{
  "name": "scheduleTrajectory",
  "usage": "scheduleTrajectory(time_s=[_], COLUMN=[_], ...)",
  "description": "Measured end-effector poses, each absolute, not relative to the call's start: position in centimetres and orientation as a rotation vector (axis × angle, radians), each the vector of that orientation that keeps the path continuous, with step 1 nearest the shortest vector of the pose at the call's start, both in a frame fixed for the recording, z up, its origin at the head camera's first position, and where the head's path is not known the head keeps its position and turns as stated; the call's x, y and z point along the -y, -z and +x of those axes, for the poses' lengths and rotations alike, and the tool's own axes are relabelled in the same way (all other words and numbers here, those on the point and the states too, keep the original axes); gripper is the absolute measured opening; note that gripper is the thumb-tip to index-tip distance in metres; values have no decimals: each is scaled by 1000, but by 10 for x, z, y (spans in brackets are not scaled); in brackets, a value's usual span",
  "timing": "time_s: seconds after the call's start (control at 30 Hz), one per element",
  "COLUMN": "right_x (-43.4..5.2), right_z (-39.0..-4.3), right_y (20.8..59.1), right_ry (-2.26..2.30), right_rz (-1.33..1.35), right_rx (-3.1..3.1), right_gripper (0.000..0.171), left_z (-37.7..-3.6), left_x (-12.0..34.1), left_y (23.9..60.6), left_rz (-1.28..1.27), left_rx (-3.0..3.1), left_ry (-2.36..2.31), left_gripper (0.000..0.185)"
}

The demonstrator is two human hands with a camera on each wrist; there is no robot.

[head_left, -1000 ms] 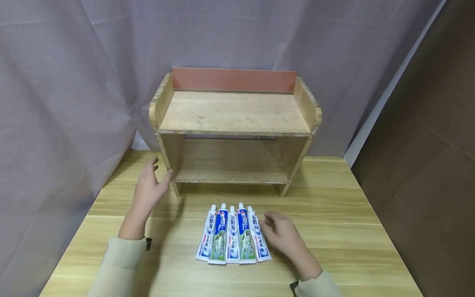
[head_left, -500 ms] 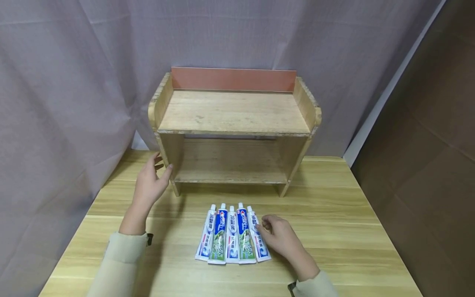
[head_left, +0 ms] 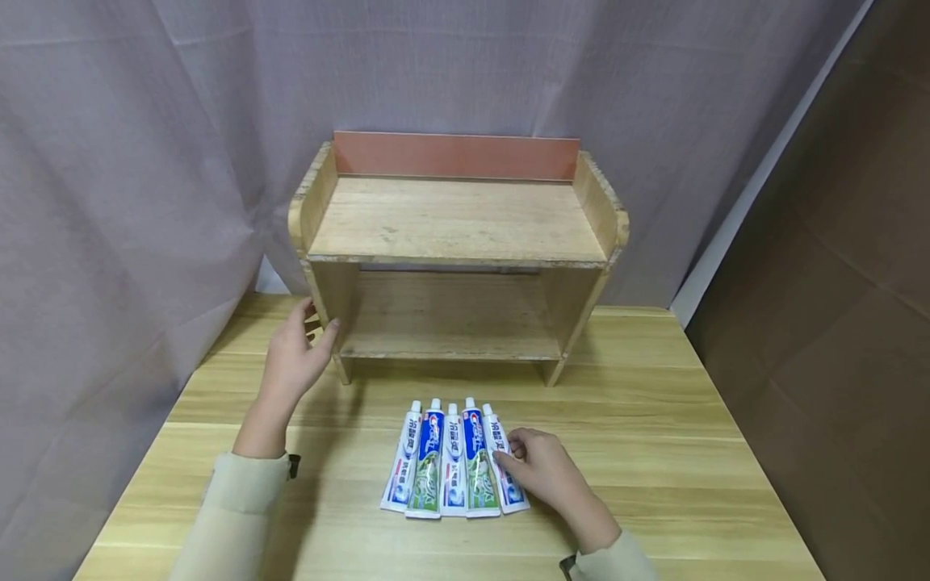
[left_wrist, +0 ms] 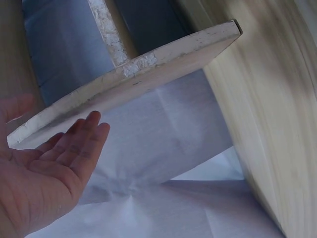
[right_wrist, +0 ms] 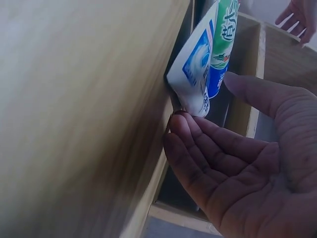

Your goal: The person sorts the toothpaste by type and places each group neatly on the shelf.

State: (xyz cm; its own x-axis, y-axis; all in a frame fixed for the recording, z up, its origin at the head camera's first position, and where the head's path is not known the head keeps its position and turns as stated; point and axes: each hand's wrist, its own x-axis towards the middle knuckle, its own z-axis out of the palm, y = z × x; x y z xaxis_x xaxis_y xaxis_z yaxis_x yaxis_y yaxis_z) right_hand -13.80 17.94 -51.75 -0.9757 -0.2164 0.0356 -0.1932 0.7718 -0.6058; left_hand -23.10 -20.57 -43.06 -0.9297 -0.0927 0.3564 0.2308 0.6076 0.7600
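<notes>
Several toothpaste tubes (head_left: 453,464) lie fanned side by side on the table, caps toward the shelf. Some are white, others blue and green. My right hand (head_left: 552,472) is at the rightmost white toothpaste tube (head_left: 496,436), thumb over it and fingertips along its right edge. From the right wrist, the fingertips (right_wrist: 181,124) meet that edge, while the thumb stands apart with a gap. My left hand (head_left: 294,359) is beside the left side panel of a small wooden shelf (head_left: 458,218), its fingers extended outside the panel and its thumb toward the front edge; the palm holds nothing.
The two-tier shelf stands at the back of the wooden table (head_left: 654,452), with a reddish-brown board (head_left: 458,156) along its top rear. A grey curtain (head_left: 145,161) hangs behind, and a brown surface (head_left: 835,282) rises at the right.
My right hand has moved left, bringing its thumb over the rightmost tube. My left hand has moved slightly forward toward the shelf's side panel. The tubes lie in the same arrangement.
</notes>
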Motion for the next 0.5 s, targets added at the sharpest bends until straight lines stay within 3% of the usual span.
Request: scheduleTrajectory(time_s=[0.5], right_x=[-174], right_z=[-144], right_y=[523], right_ry=[896], right_rz=[-271], right_rx=[-2912], right_gripper=[35], left_z=[-239], left_x=[204], left_y=[424], left_rz=[-111], left_rx=[2398], left_ry=[1276], left_gripper=[42])
